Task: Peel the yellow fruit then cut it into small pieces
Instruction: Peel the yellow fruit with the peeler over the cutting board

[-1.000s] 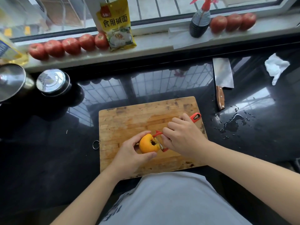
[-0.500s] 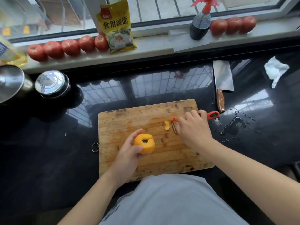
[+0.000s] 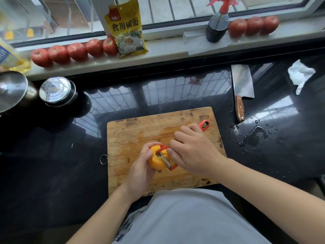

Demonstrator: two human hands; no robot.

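Peeler [image 3: 165, 158] back on fruit [image 3: 155, 160]

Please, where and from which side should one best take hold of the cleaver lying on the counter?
Probably by the wooden handle of the cleaver. It points toward the person, beside the cutting board, so come from the near side. The broad blade lies flat and offers no safe hold.

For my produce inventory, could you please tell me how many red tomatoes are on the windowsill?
8: five in a row left of the yellow packet, the nearest tomato beside it; three right of the spray bottle, starting at. More may be hidden behind the packet.
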